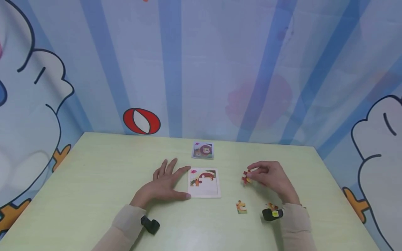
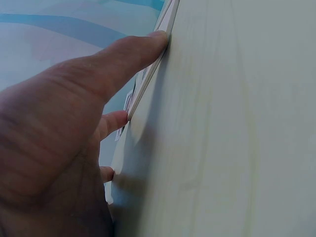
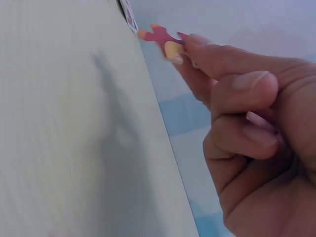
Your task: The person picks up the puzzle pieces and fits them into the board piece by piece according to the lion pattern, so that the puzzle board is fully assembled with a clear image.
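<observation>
While the left hand [image 1: 164, 184] lies spread with its fingers mostly straight and grips nothing, its index finger and thumb touch the near side of a square puzzle board [image 1: 204, 191], the fingertip by the far corner and the thumb by the corner closer to the person. The right hand [image 1: 274, 177], raised above the table, pinches a small red and yellow puzzle piece [image 1: 245, 177] between thumb and index finger, its other fingers curled in toward the palm. That held piece hangs in the air on the left hand's side of the right hand, apart from the board. The board sits between the two hands, right beside the left one; joined pieces fill its far part, with brown mane and orange patches, and its near part is bare white. Closer to the person than the right fingertips, a loose piece [image 1: 241, 207] lies on the table [image 1: 103, 181], and another piece [image 1: 272, 206] rests by the right wrist, partly hidden by a black wrist camera [image 1: 272, 214]. Beyond the board, just past the left fingertips and to their right, lies a lion picture [image 1: 202, 150]. Farther out from both hands, a blue striped curtain [image 1: 201, 69] bears a red and white ball [image 1: 141, 121].
</observation>
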A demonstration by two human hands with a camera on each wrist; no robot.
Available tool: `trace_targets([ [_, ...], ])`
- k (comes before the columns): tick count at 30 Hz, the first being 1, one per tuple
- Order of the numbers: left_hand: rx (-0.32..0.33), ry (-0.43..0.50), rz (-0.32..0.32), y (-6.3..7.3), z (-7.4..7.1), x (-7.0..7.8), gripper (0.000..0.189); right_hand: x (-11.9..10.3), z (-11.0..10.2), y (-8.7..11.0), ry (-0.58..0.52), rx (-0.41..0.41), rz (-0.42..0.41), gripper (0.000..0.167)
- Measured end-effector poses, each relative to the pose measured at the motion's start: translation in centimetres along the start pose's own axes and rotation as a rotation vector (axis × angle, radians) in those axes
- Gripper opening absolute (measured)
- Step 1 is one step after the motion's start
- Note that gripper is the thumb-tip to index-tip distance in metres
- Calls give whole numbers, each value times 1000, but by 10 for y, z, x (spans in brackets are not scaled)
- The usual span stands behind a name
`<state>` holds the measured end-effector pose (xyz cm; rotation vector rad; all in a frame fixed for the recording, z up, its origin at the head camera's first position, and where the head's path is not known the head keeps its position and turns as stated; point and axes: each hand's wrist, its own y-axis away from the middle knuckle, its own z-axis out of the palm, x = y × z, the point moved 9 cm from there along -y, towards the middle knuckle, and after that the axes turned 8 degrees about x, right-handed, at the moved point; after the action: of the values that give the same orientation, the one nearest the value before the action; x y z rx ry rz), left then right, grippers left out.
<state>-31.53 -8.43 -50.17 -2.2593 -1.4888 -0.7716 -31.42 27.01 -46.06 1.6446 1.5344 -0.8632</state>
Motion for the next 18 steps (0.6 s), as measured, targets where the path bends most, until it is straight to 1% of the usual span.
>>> trace_targets([
  [4,12,-18,0,-2,4,-4,100,-8,10,-1,-27,18,-16,36],
  [7,11,-22,-3,-2,4,-4,100,-14,20,-2,-61,18,-27,36],
  [12,-7,-15,-13,0,0,0,100,-22,39,-3,-103,6,-28,37],
  [18,-25,-23,-19,3,-3,5,100,-26,61,-3,-145,-29,-11,33],
])
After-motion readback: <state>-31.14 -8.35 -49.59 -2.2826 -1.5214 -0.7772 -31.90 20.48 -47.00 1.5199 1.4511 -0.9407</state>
